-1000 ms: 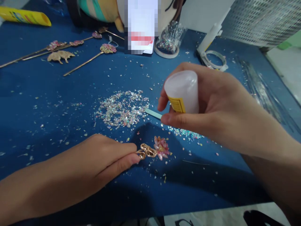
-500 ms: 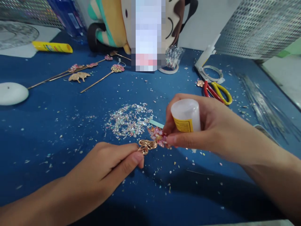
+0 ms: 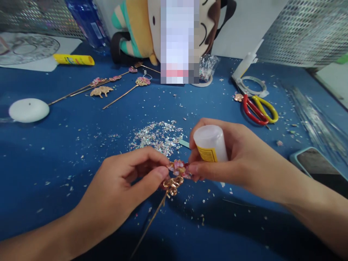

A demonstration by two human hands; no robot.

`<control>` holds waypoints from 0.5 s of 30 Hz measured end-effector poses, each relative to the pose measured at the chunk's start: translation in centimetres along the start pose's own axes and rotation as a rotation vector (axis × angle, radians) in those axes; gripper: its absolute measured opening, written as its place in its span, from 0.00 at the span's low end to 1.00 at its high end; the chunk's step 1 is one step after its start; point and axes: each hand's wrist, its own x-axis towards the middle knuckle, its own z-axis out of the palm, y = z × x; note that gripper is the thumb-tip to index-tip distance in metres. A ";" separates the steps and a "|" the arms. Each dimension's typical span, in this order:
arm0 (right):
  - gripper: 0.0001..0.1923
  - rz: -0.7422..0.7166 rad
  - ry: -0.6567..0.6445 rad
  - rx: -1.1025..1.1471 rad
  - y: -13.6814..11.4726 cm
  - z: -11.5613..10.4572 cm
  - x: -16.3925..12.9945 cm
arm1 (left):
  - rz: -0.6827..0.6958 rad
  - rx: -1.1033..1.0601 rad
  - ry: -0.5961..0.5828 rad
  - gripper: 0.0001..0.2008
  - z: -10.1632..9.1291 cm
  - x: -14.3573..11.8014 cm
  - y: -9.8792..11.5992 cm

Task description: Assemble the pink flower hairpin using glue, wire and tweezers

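**Both hands meet at a gold hairpin's flower head**

The left hand (image 3: 127, 188) pinches the gold hairpin (image 3: 174, 181) just below its pink flower ornament, thumb and forefinger closed on the scrolled metal; the pin's stem slants down toward the near edge of the blue table (image 3: 54, 152). The right hand (image 3: 233, 159) is closed around a white glue bottle (image 3: 210, 145) with a yellow label, its fingertips touching the flower. Just beyond the hairpin lies a heap of iridescent flakes (image 3: 157, 136). Well beyond and to the right of the hairpin rest red-and-yellow scissors (image 3: 258, 108); far left of it sit finished hairpins (image 3: 108, 85).
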 end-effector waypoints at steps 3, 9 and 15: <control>0.11 -0.009 0.022 -0.060 0.1 0.4 0.0 | 0.067 -0.026 0.048 0.06 0.2 0.3 -0.1; 0.10 -0.001 0.069 -0.028 0.1 1.0 -0.1 | 0.007 0.044 0.126 0.08 0.8 0.5 0.5; 0.11 -0.009 0.064 -0.024 0.3 1.5 0.0 | -0.009 -0.007 0.127 0.09 1.1 -0.1 -0.3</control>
